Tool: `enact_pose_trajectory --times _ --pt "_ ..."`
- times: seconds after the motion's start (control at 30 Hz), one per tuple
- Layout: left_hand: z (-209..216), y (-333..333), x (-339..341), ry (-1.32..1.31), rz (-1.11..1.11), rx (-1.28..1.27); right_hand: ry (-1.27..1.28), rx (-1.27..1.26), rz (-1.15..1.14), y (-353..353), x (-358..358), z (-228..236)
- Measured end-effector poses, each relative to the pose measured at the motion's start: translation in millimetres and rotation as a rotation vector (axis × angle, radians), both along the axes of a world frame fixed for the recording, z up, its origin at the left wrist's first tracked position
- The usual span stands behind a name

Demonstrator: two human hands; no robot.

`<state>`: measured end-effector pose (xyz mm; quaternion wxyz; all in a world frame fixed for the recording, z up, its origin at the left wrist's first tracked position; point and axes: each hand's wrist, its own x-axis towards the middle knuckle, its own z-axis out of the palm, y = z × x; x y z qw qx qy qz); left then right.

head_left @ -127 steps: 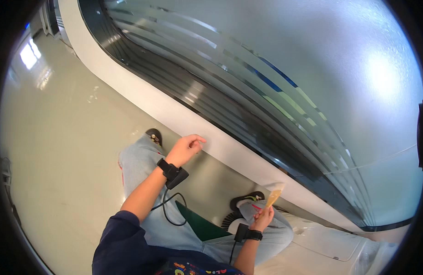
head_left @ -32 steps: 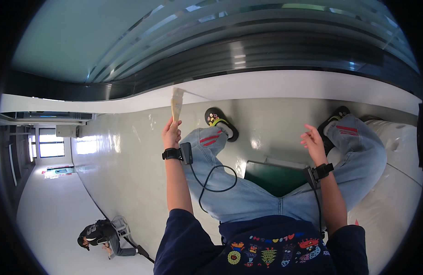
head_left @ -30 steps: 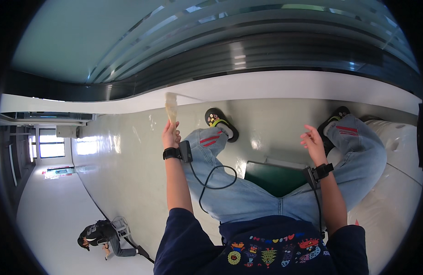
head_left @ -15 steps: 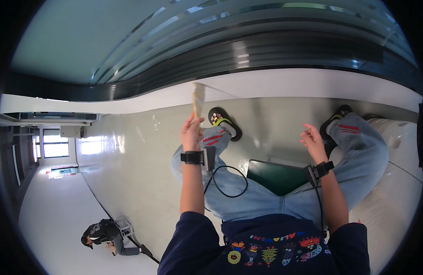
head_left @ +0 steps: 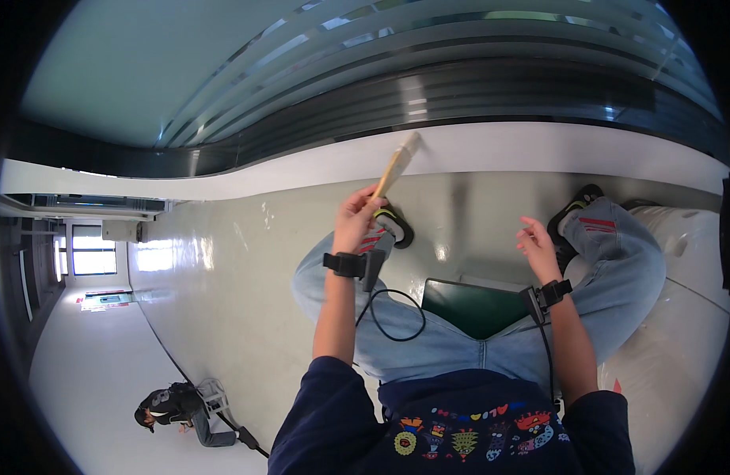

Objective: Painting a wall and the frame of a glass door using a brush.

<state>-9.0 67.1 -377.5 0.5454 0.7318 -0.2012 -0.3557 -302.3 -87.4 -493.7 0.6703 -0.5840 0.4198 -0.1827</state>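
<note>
My left hand (head_left: 359, 218) is closed around the wooden handle of a paintbrush (head_left: 397, 166). The brush slants up and to the right, its pale bristle end at the low white wall (head_left: 523, 146) in front of me. Whether the bristles press on the surface I cannot tell. Over my right knee, my right hand (head_left: 537, 247) is held up with fingers loosely bent and apart, holding nothing. Each wrist carries a black strap with a small box, and a thin cable runs from it.
A dark green seat (head_left: 472, 307) shows between my legs. Dark framed glass panels (head_left: 428, 83) rise above the white wall. To my right lies something large wrapped in clear plastic (head_left: 678, 317). Another person (head_left: 179, 412) sits on a stool at the lower left, by a wall.
My left hand has moved right, swinging the paintbrush from nearly upright to a rightward slant along the white wall. My right hand has hardly moved.
</note>
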Motion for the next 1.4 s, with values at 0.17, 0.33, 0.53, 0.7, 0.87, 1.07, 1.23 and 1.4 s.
enact_pose_trajectory --times 0.17,0.33,0.53,0.7,0.87,1.07,1.23,1.4 --pt "5.3 42.4 38.9 -0.103 0.158 0.040 -0.016 0.027 -0.009 -1.6 -0.1 -4.7" --pt "0.4 76.2 77.5 -0.073 0.367 0.111 0.006 0.010 0.004 -2.2 1.4 -5.5" --pt "-22.7 94.6 100.6 0.063 0.503 0.037 0.010 -0.005 0.011 -1.1 1.4 -4.7" --pt "-43.4 107.7 115.2 0.168 0.657 -0.030 0.019 -0.007 0.010 0.3 2.6 -6.1" --pt "-24.8 66.6 77.4 0.062 0.571 0.008 -0.005 -0.017 0.012 -1.2 2.1 -12.1" --pt "-28.4 28.2 6.1 -0.060 0.435 -0.101 -0.011 -0.044 0.022 -1.4 4.6 -9.7" --pt "-29.1 -4.9 -38.4 -0.005 -0.050 -0.070 -0.018 -0.042 0.026 -0.8 5.4 -8.8" --pt "-22.3 -24.5 -28.7 0.059 -0.057 -0.058 -0.069 -0.046 0.000 -2.1 4.1 -12.6"
